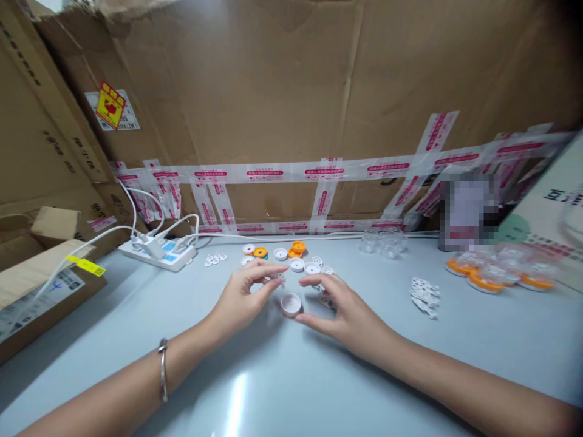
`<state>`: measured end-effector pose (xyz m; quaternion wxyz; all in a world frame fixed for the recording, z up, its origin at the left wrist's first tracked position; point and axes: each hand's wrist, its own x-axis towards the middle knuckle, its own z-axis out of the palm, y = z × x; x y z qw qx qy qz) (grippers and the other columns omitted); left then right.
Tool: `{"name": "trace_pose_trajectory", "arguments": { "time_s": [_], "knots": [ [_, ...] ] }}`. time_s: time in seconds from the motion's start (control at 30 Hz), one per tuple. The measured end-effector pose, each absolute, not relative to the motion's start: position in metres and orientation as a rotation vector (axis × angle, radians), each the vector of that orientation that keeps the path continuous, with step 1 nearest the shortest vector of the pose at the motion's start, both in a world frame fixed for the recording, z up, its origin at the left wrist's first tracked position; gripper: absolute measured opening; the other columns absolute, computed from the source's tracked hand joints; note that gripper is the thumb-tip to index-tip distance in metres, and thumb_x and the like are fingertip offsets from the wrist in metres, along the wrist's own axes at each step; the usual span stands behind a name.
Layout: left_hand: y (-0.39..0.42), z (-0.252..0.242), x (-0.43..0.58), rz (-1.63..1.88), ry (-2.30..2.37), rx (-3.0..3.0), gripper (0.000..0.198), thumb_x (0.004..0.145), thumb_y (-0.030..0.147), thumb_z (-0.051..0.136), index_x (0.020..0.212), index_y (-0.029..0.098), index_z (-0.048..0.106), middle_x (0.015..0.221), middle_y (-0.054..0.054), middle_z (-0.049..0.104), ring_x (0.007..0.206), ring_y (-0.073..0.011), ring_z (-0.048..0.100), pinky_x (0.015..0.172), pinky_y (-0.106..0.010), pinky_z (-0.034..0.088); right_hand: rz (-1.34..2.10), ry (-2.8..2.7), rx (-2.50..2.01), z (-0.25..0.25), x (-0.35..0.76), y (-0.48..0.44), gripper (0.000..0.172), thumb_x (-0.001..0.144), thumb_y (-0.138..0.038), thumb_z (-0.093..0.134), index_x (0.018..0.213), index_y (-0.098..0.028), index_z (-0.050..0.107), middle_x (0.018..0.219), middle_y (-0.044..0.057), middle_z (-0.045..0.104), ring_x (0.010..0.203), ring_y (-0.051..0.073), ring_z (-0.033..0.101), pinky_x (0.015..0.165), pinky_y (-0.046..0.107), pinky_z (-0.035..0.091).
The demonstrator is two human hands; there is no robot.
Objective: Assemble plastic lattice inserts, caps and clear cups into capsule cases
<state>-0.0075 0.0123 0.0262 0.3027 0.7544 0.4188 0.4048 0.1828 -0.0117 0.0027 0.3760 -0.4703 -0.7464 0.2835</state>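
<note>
My left hand [248, 291] pinches a small white plastic piece [280, 280] between thumb and fingertips; its exact form is too small to make out. Just below it, a round white cup with an orange base [290, 303] stands on the table, open side up. My right hand [337, 301] has thumb and fingers spread apart and holds nothing, its thumb tip close beside the cup's right edge. Behind both hands lie white round caps [297, 264] and orange round caps [298, 246]. Small white cut-out parts [326, 300] are partly hidden by my right hand.
Clear plastic domes [383, 243] stand at the back. On the right are white cut-out parts [425, 296] and orange-based domed pieces [489, 280]. Small white parts [215, 259] lie near a power strip [170, 255] with cables. A large taped carton [273, 91] rises behind.
</note>
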Motion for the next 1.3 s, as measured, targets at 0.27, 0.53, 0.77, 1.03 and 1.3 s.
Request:
{"name": "trace_pose_trajectory", "arguments": {
  "time_s": [0.27,0.53,0.77,1.03,1.3],
  "knots": [
    [0.012,0.022,-0.006,0.847,1.030,2.099,0.015,0.081,0.019,0.056,0.093,0.015,0.064,0.087,-0.005,0.068,0.080,-0.0164,0.063,0.075,-0.029,0.050,0.615,-2.072,-1.204,-0.008,0.175,-0.008,0.032,0.071,-0.022,0.068,0.099,-0.021,0.053,0.103,0.007,0.061,0.101,0.024,0.055,0.088,0.042,0.042],
    [0.011,0.017,-0.005,0.830,0.984,2.160,0.011,0.081,0.017,0.054,0.087,0.015,0.062,0.083,-0.005,0.066,0.077,-0.0157,0.062,0.073,-0.028,0.050,0.681,-2.024,-1.158,-0.009,0.172,-0.006,0.026,0.075,-0.021,0.064,0.097,-0.021,0.048,0.098,0.005,0.064,0.097,0.022,0.060,0.085,0.040,0.042],
    [0.010,0.016,-0.005,0.829,0.928,2.322,0.010,0.080,0.012,0.054,0.082,0.017,0.063,0.081,-0.004,0.065,0.078,-0.0158,0.060,0.073,-0.028,0.047,0.668,-2.018,-1.135,-0.011,0.172,-0.006,0.024,0.076,-0.023,0.063,0.095,-0.023,0.047,0.095,0.003,0.066,0.094,0.022,0.062,0.083,0.039,0.043],
    [0.011,0.013,-0.005,0.793,0.956,2.350,0.008,0.080,0.013,0.054,0.079,0.016,0.062,0.079,-0.004,0.063,0.077,-0.0155,0.060,0.071,-0.026,0.046,0.672,-2.029,-1.131,-0.012,0.172,-0.007,0.024,0.077,-0.021,0.063,0.094,-0.022,0.046,0.095,0.003,0.065,0.093,0.022,0.062,0.084,0.039,0.042],
    [0.010,0.011,-0.003,0.802,0.967,2.354,0.009,0.080,0.011,0.054,0.078,0.016,0.061,0.078,-0.003,0.063,0.075,-0.0148,0.059,0.071,-0.025,0.045,0.547,-2.083,-1.142,-0.012,0.173,-0.007,0.024,0.075,-0.019,0.064,0.093,-0.022,0.049,0.094,0.003,0.062,0.092,0.022,0.060,0.082,0.039,0.043]
  ]
}}
